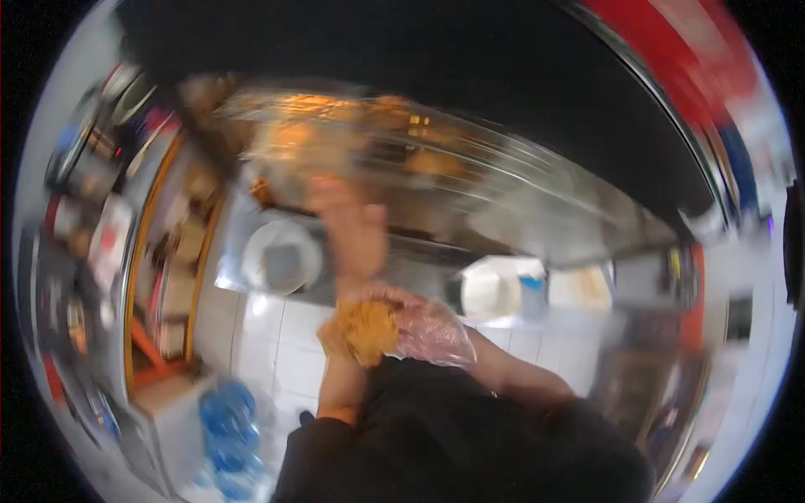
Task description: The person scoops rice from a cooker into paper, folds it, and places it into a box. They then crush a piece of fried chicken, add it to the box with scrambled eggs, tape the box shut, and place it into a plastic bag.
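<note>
Head view, the only 1: the frame is badly blurred by motion, so details are coarse. Just below centre, the right hand (432, 331), inside a clear plastic glove, is closed around the side of a piece of fried chicken (362, 329), golden and crumbed. The left hand (352, 230) stretches up from centre frame toward the glass case (470, 159) that spans the upper middle; its fingers look spread wide and empty, though the smear makes that uncertain. Orange-brown shapes behind the glass may be more fried pieces. Both forearms rise from black sleeves (436, 453) at the bottom.

A round white bin (281, 256) sits left of centre below the case, and blue water jugs (228, 432) stand on the tiled floor at lower left. Shelves of boxed goods (180, 251) fill the left edge.

Risks, as a judgement: the chicken is gripped only from 1 side through slippery plastic, so it could slide out and fall to the floor. The crumb coating could also break off if squeezed. With the head moving fast, the reaching left hand might strike the glass.

No brand, label or writing can be read; the red panel (671, 50) at upper right is pure smear.
</note>
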{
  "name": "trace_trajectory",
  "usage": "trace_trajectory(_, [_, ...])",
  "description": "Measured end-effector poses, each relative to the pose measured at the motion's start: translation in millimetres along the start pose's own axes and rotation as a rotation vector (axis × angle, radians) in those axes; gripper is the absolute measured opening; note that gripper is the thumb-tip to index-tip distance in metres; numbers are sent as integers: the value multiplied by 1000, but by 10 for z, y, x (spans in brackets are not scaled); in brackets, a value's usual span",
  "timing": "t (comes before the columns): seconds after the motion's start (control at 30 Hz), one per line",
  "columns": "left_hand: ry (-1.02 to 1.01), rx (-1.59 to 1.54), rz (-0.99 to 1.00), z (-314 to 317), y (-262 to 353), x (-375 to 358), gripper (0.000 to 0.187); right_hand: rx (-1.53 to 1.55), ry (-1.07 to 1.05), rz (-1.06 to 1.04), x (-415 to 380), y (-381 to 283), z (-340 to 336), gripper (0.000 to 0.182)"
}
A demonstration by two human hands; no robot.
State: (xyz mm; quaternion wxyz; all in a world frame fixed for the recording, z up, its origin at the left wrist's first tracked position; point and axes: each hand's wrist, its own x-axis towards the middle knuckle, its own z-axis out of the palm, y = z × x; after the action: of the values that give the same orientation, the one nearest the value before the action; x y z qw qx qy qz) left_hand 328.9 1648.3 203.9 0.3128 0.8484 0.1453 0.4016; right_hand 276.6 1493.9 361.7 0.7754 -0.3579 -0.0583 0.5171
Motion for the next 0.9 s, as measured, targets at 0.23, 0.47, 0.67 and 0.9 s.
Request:
trace_trajectory(0.23, [234,113,20,-249,-207,407,71,29,82,-303,-2515,-716,-2147,54])
trace_trajectory(0.47, [275,-341,-576,250,-972,-1256,48,-365,1128,-490,-3999,-2108,-5034,36])
trace_trajectory(0.67, [-86,-333,-965,911,980,-2475,56,-1282,1569,-819,-3139,-3263,-5980,33])
trace_trajectory(0.9, [-504,-163,-994,707,2052,-2724,55,-1674,1164,-617,-2777,-3855,-6886,35])
